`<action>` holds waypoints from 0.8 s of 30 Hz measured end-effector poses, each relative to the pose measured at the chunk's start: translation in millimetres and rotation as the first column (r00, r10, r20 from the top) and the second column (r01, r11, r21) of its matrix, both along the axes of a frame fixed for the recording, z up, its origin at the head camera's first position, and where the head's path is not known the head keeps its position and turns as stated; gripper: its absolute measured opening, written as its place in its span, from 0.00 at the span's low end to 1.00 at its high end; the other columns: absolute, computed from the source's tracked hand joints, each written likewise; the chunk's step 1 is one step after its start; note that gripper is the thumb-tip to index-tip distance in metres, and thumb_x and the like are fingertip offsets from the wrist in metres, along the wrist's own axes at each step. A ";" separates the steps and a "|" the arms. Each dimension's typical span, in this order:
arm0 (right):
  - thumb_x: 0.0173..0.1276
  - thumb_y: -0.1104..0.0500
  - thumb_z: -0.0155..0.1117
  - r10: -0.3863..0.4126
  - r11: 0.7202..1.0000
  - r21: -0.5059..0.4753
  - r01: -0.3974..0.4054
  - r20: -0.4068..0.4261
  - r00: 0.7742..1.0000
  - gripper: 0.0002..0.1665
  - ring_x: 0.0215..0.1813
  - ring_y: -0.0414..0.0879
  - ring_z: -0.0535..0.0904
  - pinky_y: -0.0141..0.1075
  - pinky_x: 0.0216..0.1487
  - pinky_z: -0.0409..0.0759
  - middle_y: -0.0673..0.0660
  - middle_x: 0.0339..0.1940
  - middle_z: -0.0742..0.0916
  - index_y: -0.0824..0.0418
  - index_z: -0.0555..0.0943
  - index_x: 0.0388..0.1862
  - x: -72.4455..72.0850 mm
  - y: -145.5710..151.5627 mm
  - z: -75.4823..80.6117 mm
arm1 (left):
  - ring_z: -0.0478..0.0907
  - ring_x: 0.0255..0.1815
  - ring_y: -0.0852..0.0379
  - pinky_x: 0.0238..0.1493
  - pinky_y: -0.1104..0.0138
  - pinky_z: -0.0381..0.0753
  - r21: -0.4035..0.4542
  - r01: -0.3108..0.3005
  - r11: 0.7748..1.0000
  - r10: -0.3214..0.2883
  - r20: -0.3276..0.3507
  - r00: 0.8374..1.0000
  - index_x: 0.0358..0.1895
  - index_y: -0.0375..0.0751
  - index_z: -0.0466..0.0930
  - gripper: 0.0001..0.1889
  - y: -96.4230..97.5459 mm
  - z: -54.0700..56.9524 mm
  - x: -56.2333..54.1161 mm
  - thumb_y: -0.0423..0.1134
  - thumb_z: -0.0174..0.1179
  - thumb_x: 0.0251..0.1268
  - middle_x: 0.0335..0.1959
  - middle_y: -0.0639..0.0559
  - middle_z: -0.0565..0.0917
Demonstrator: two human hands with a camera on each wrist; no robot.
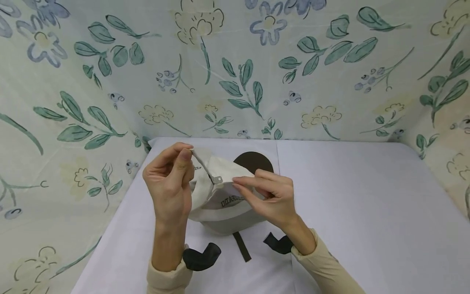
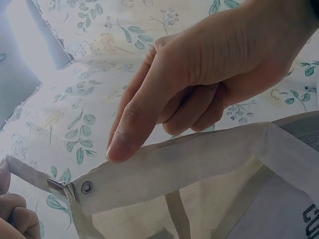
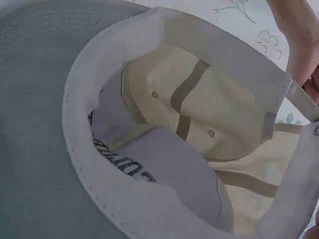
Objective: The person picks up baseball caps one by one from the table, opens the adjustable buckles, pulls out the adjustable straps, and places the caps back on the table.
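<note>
Both hands hold up a pale cap (image 1: 224,204), its inside showing in the right wrist view, with seams, a white sweatband (image 3: 107,199) and dark lettering. My left hand (image 1: 170,175) pinches the edge of the cap's back opening between thumb and fingers; in the left wrist view its thumb lies near a metal eyelet (image 2: 86,187). A small metal buckle (image 1: 217,179) sits between the two hands. Beside it, my right hand (image 1: 269,194) pinches the narrow adjusting strap (image 2: 30,173). The cap's grey brim (image 3: 30,124) fills the left of the right wrist view.
Behind the cap a dark rounded piece (image 1: 255,160) lies on the white table (image 1: 360,212). A dark strip (image 1: 242,247) lies nearer me, below the cap. Black wrist pieces (image 1: 202,257) stick out from both sleeves. Floral cloth (image 1: 235,73) hangs behind and at the sides.
</note>
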State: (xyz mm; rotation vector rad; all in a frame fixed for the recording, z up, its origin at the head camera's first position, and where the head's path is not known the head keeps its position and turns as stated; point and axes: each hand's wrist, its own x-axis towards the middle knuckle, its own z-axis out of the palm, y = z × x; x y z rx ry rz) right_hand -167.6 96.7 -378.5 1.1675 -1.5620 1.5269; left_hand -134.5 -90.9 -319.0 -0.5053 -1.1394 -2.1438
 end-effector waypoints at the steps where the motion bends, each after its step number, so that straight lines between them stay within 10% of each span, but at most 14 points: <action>1: 0.65 0.65 0.76 0.005 1.000 -0.001 -0.005 -0.003 1.000 0.05 0.19 0.34 0.53 0.23 0.21 0.51 0.46 0.13 0.62 0.68 0.91 0.35 0.4 -0.3 0.1 | 0.45 0.16 0.62 0.19 0.72 0.43 -0.001 0.004 1.000 -0.004 0.003 1.000 0.37 0.37 0.91 0.02 1.3 -0.2 0.5 0.28 0.70 0.64 0.12 0.56 0.59; 24: 0.70 0.62 0.72 -0.030 0.999 0.039 0.032 -0.058 0.998 0.08 0.21 0.36 0.61 0.24 0.22 0.59 0.49 0.17 0.74 0.67 0.92 0.37 1.7 0.6 1.9 | 0.50 0.15 0.61 0.18 0.70 0.47 -0.113 0.006 0.994 -0.005 0.007 1.000 0.38 0.40 0.92 0.08 17.1 0.0 6.1 0.24 0.68 0.65 0.11 0.55 0.61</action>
